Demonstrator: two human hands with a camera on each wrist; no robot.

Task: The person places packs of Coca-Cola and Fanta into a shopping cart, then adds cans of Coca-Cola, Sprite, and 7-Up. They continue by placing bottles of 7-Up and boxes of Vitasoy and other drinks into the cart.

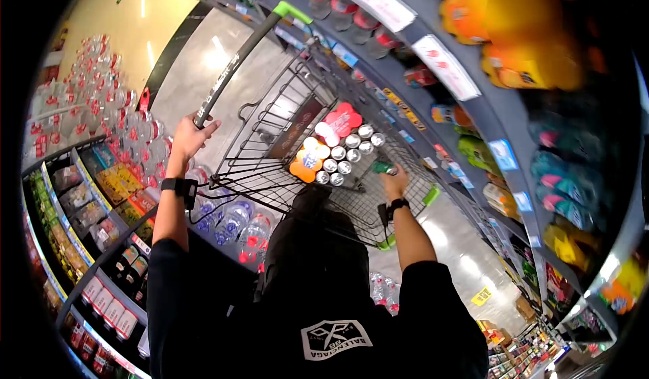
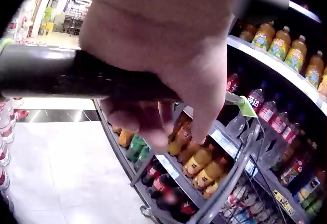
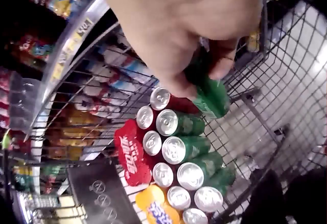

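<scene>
My left hand [image 1: 193, 137] grips the dark handle [image 1: 230, 75] of a shopping cart, and in the left wrist view its fingers curl beneath the bar. Inside the wire basket, my right hand [image 1: 395, 182] holds a green can [image 3: 212, 99] between thumb and fingers, above the basket floor. Beside it stand several green cans [image 3: 191, 150] with silver tops, grouped in rows. A red-topped pack [image 3: 132, 152] and an orange-topped pack [image 3: 157, 203] sit along the same group. The palm hides part of the held can.
Shelves of drink bottles [image 2: 204, 165] run close along one side of the cart [image 1: 260, 136]. Shrink-wrapped water bottles [image 1: 236, 220] stand on the floor on the other side, near a low shelf rack [image 1: 88, 203]. Pale tiled floor [image 2: 71, 168] stretches along the aisle.
</scene>
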